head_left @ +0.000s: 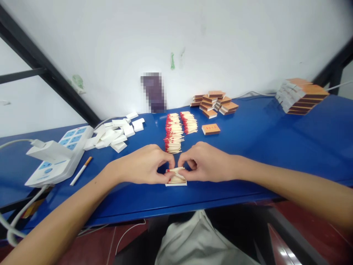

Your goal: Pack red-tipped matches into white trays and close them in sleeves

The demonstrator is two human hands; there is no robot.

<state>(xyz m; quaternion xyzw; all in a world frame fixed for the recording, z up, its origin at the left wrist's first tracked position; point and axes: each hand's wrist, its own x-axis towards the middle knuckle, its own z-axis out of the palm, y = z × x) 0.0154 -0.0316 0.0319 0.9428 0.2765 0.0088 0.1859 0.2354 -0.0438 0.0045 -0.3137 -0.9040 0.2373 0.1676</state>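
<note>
My left hand (pixel 145 165) and my right hand (pixel 205 162) meet at the front of the blue table (pixel 275 147). Both are pinched round a small bundle of matches (pixel 176 170), which sits over a white inner matchbox tray (pixel 176 182) holding more matches. Fingertips of both hands touch the bundle from either side. Just beyond my hands lie two piles of red-tipped matches (pixel 178 129).
A heap of white empty trays (pixel 116 134) lies at the left, beside a white power strip (pixel 59 154) and a cigarette (pixel 81 170). Orange matchbox sleeves (pixel 213 103) are stacked at the back, one sleeve (pixel 211 129) lies alone, and a bigger stack (pixel 302 95) stands far right.
</note>
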